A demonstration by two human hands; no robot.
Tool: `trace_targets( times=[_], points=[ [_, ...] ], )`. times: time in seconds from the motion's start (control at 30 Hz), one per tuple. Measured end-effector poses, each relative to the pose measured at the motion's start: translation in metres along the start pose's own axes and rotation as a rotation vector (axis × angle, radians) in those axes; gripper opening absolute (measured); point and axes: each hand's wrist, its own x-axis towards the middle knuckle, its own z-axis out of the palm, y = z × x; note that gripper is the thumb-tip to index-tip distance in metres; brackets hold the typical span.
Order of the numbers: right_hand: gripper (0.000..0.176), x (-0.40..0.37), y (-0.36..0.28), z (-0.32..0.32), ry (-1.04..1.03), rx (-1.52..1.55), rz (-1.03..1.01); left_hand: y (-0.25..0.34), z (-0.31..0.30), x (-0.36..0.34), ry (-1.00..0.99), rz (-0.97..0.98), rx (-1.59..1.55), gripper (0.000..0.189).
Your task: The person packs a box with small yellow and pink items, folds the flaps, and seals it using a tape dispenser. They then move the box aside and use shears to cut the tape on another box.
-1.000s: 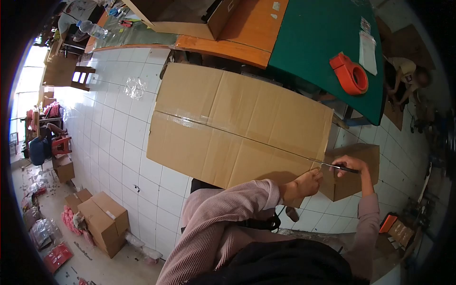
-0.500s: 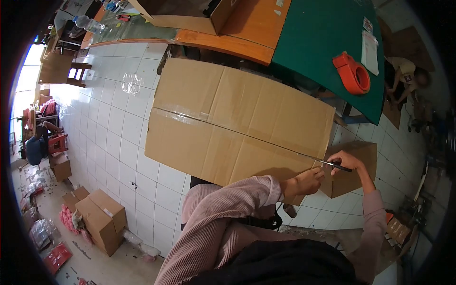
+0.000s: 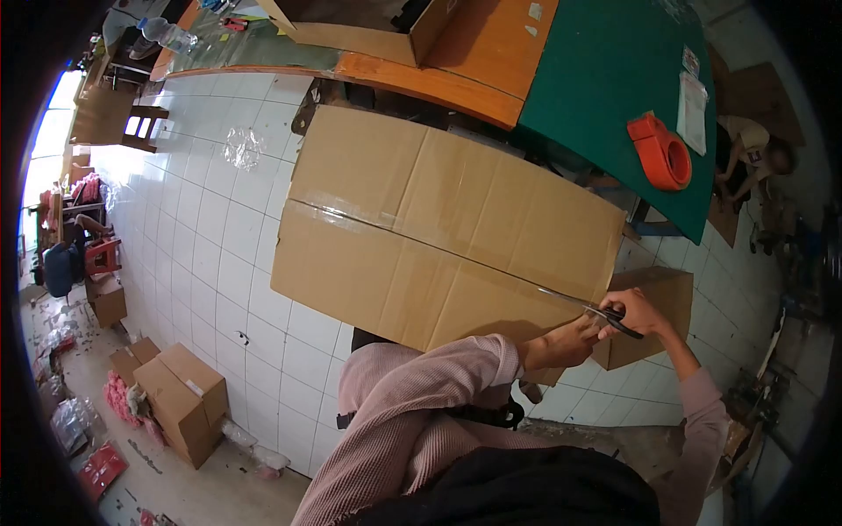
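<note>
A large brown cardboard sheet [image 3: 438,228] lies in front of me, with a dark seam and shiny clear tape running along its length. My right hand [image 3: 636,313] is closed around the black handles of a pair of scissors [image 3: 621,326]. The scissors' metal blades point left along the seam at the sheet's right end. My left hand [image 3: 566,344] is closed at the sheet's near right edge, just beside the scissors; its fingertips are partly hidden.
A cardboard box [image 3: 653,320] stands on the tiled floor beyond my right hand. An orange tape dispenser [image 3: 660,158] rests on the green table [image 3: 605,88]. Another box [image 3: 182,394] sits at lower left. At far right, a person [image 3: 745,153] bends over cardboard.
The scissors have tilted, their handles dropping lower and left. My right hand has come closer to the left hand. The whole view has shifted slightly.
</note>
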Motion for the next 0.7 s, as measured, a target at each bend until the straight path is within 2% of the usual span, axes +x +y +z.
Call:
trace_targets(
  times=[0.2,0.27,0.33,0.4,0.43,0.5,0.57,0.6,0.7],
  points=[
    [0.048,0.032,0.018,0.007,-0.145,0.112,-0.106,0.005,0.01,-0.008,0.113,-0.055,-0.026,0.018],
    [0.041,0.046,-0.01,0.018,-0.121,0.811,-0.074,0.015,0.032,-0.011,0.13,-0.079,0.002,0.018],
    [0.037,0.079,-0.077,0.008,-0.174,0.698,-0.276,0.019,0.038,-0.01,0.147,-0.101,0.034,0.019],
    [0.031,0.106,-0.15,-0.002,-0.214,0.145,-0.55,0.009,0.031,-0.016,-0.017,-0.093,-0.146,0.024],
    [0.031,0.112,-0.158,0.001,-0.202,0.148,-0.563,0.003,0.021,-0.026,-0.028,-0.085,-0.134,0.024],
    [0.036,0.127,-0.167,0.005,-0.261,0.182,-0.58,-0.015,-0.012,-0.054,-0.128,-0.183,-0.035,0.045],
    [0.037,0.122,-0.139,-0.006,-0.275,0.166,-0.536,-0.042,-0.045,-0.089,-0.016,-0.48,0.043,0.067],
    [0.036,0.114,-0.119,-0.012,-0.261,0.129,-0.535,-0.051,-0.056,-0.101,-0.016,-0.482,0.042,0.067],
    [0.032,0.072,-0.069,-0.034,-0.37,0.183,-0.297,-0.06,-0.067,-0.113,0.001,-0.589,-0.022,0.071]
  ],
)
